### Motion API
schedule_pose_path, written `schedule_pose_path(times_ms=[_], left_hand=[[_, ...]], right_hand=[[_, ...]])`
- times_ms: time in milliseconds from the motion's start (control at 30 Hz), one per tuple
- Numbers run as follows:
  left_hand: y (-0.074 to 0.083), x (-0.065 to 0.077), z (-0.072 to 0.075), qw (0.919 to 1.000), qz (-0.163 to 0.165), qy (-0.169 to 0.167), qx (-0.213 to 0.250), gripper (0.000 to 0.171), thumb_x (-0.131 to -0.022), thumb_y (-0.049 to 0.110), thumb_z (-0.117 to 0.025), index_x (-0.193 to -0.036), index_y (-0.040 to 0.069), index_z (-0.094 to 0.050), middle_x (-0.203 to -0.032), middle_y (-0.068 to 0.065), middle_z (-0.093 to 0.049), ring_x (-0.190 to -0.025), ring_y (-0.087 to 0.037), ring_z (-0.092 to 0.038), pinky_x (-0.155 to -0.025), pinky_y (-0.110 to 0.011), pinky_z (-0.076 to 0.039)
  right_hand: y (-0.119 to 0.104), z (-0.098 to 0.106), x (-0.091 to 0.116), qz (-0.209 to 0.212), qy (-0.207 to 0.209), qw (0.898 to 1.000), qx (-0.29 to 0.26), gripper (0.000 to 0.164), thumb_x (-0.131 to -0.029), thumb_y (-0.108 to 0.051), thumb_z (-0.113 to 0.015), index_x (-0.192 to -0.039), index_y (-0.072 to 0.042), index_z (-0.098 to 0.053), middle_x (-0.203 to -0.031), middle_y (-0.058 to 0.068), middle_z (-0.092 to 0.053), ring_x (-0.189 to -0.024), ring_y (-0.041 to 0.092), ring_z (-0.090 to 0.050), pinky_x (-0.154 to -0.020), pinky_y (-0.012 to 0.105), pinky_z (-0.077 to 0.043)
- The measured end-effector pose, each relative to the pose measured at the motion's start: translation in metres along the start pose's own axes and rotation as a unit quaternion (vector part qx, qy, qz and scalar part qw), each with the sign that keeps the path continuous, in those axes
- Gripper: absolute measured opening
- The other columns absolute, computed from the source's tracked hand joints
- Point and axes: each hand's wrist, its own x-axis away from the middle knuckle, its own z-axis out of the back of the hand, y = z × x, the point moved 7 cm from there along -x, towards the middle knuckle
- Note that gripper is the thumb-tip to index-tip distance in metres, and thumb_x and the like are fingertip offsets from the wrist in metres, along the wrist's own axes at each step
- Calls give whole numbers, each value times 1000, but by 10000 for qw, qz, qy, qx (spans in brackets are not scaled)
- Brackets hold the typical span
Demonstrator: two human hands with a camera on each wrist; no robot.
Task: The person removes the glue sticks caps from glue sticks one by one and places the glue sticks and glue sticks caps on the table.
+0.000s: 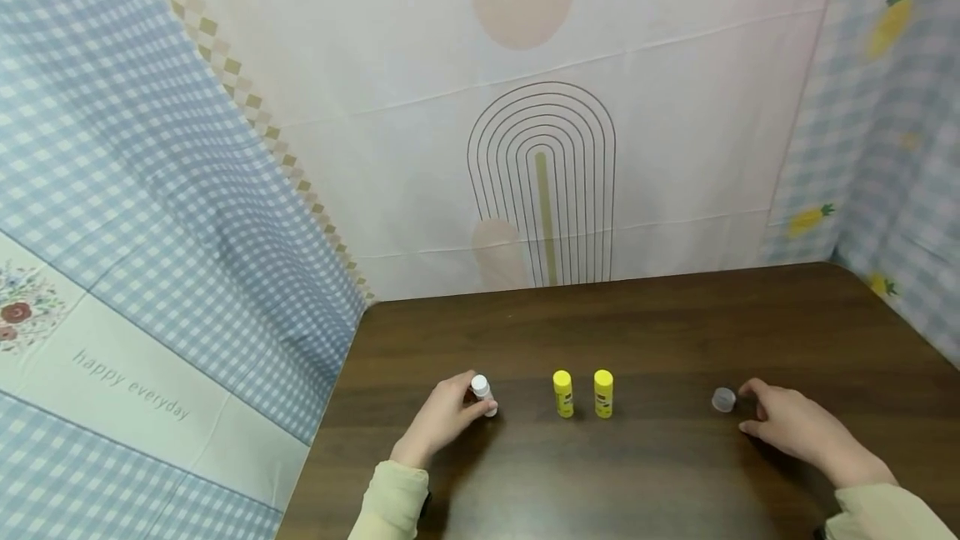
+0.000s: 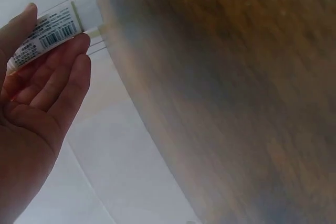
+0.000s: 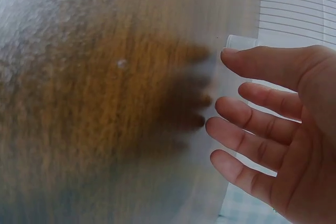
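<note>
My left hand (image 1: pixel 444 415) pinches a small white bottle (image 1: pixel 481 391) with a white cap between thumb and fingers, at the left part of the table. A printed label with a barcode shows on the white bottle (image 2: pixel 50 31) in the left wrist view. Two yellow glue sticks (image 1: pixel 563 394) (image 1: pixel 603 394) stand upright side by side, to the right of that hand. Farther right, a small translucent cup (image 1: pixel 723 399) sits on the table. Beside it is my right hand (image 1: pixel 795 423), its fingers spread and relaxed, thumb and forefinger apart with nothing between them.
The dark wooden table (image 1: pixel 525 473) has its back edge against a pale printed curtain (image 1: pixel 405 190). A blue checked curtain (image 1: pixel 225 190) hangs along the left side, and another with pineapples (image 1: pixel 900 190) hangs at the right.
</note>
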Motion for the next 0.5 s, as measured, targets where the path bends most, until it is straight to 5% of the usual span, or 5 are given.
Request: schedule_pose_path(times_ms=[500], left_hand=[[-8,-2,-1,9997,222,-106,44,14,-94,24,-74,-100,17,-64,-89,10,-63,-79,-10,-61,-71,-26,-51]], right_hand=[[-4,1,0,137,222,9997,22,39,-90,-20,-76,-116,4,-59,-80,2,-50,-63,17,-44,-57,36,-37]])
